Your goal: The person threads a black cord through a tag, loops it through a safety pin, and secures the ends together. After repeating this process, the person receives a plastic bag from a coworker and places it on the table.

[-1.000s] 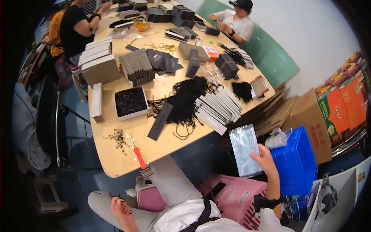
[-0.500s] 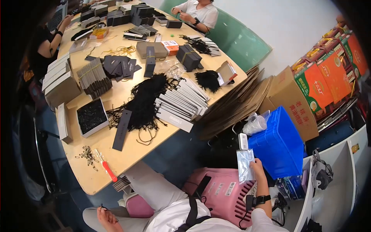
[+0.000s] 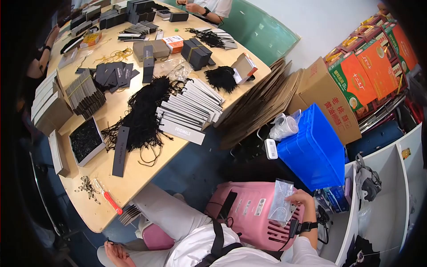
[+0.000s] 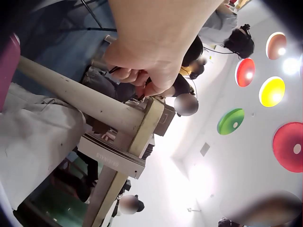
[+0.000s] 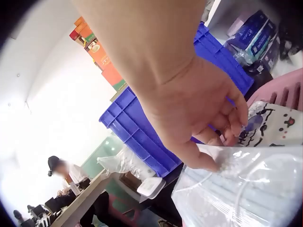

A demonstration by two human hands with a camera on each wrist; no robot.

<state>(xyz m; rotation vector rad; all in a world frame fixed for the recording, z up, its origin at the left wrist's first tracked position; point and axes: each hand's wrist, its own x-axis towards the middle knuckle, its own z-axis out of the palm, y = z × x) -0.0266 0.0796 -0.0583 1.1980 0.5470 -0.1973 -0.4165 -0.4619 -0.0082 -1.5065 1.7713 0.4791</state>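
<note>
My right hand pinches the edge of a clear plastic packet of face masks, held over the pink slatted bin at my right side. In the right wrist view, pale blue folds and white ear loops show through the plastic, and the thumb lies on top of it. My left hand is near my knee, away from the table, its fingers curled round a thin black cord. The left wrist view shows those curled fingers in front of the table edge.
The table bears a heap of black cords, fanned white tags, a box of black pins and a red-handled tool. Right of it stand a blue crate, a white device, cartons and white shelving.
The right hand has drawn the packet down and back from beside the blue crate to above the pink bin. The head view has swung right. The left hand keeps its curl by the knee.
</note>
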